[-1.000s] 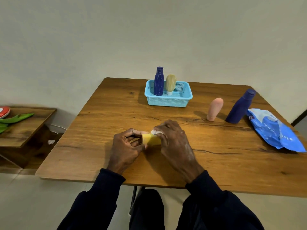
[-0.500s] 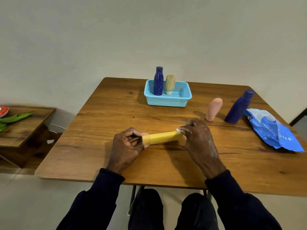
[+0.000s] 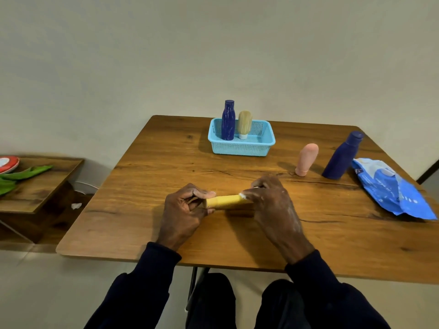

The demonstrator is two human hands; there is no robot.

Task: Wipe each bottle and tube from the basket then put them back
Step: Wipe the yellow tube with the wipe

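Steadying the yellow tube (image 3: pixel 224 201) by one end in a closed grip just above the bench (image 3: pixel 147 176), the left hand (image 3: pixel 184 210) braces it so the right hand (image 3: pixel 270 205), pinching a white wipe (image 3: pixel 242 195), can rub it, well short of the basket (image 3: pixel 242 146).

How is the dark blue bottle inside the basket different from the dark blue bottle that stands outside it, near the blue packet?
The dark blue bottle in the basket stands inside the light blue basket, beside a beige tube; the dark blue bottle on the table stands on the bare wood between a pink tube and the blue packet. The basket one looks upright; the table one appears to lean right. Both are dark blue, capped, and untouched by either hand.
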